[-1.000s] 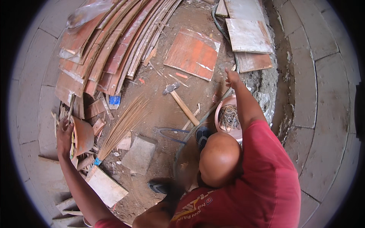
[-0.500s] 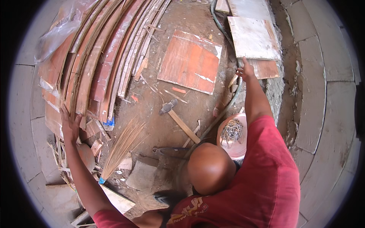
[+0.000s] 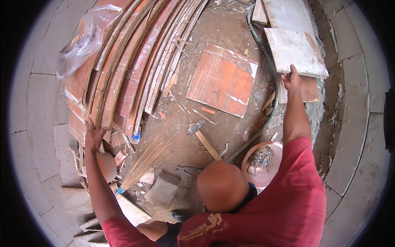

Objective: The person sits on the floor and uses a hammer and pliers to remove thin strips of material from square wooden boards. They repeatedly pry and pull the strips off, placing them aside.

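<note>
Though our open left hand (image 3: 94, 136) touches plywood strips (image 3: 135, 78), we can't tell if our right hand (image 3: 292, 82) grips the whitish board (image 3: 293, 48). Our knee (image 3: 222, 186) crops the hammer (image 3: 205, 141).

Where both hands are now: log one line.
left hand: at lower end of stacked boards | right hand: at near edge of white board | hammer: on ground

- The floor (image 3: 177, 113) is bare brown earth, uneven and flecked with pale chips.
- Large grey blocks (image 3: 37, 103) with visible joints border it on the left.
- Similar grey blocks (image 3: 349, 123) line the right, past a narrow brown channel (image 3: 335, 111) and rough cement (image 3: 316, 113).
- The light is soft and diffuse.
</note>
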A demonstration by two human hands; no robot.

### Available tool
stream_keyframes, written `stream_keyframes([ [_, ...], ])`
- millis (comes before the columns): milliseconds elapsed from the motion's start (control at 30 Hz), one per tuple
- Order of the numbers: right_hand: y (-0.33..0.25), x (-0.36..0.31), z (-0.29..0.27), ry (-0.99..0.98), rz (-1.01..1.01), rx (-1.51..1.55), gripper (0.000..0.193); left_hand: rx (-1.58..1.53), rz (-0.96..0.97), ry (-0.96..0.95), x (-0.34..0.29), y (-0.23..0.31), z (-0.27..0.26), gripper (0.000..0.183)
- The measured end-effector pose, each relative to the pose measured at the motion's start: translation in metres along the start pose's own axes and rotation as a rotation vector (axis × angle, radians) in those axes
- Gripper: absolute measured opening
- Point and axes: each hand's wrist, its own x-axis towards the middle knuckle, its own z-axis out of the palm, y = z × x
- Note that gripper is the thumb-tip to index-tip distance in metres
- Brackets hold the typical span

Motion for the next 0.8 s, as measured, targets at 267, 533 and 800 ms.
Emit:
stream_keyframes([
  [267,-0.036,-0.103,0.003,-0.442,0.008,0.032,0.048,0.019,-0.03,-0.035,-0.005,0.008,-0.006,0.104],
  [533,0.1,-0.161,-0.007,-0.724,0.464,0.044,0.041,-0.024,-0.032,-0.114,0.004,0.001,-0.002,0.105],
  [800,0.104,-0.093,-0.058,-0.067,-0.221,-1.368,0.065,-0.003,-0.019,-0.088,0.01,-0.008,-0.002,0.103],
])
